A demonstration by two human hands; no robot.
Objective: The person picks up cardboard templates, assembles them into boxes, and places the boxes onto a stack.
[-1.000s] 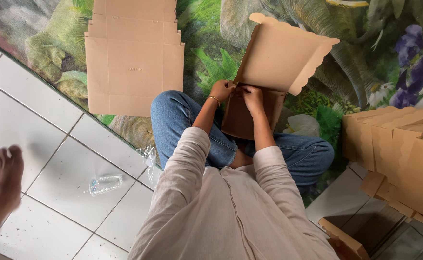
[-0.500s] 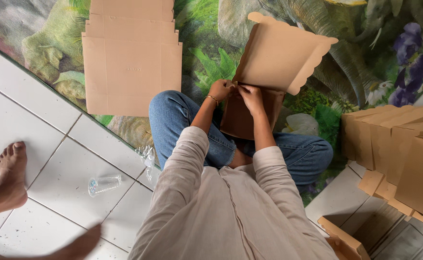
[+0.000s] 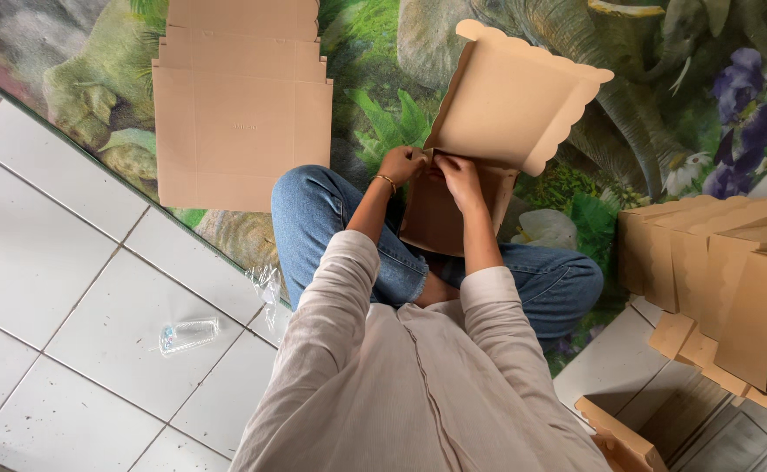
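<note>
I sit cross-legged in blue jeans on a patterned mat, holding a tan cardboard box with a scalloped lid over my lap. My left hand, with a thin bracelet at the wrist, pinches the box's left edge where lid meets base. My right hand grips the same corner just beside it, fingers folded over the cardboard. The lid stands open and tilts away from me; the base rests against my legs.
A stack of flat cardboard sheets lies on the mat ahead to the left. Several folded boxes are lined up at the right. A clear plastic bottle lies on the white tile floor; an open carton sits lower right.
Another person's bare foot at the left edge has moved out of view. My hands stay at the box's corner with little movement.
</note>
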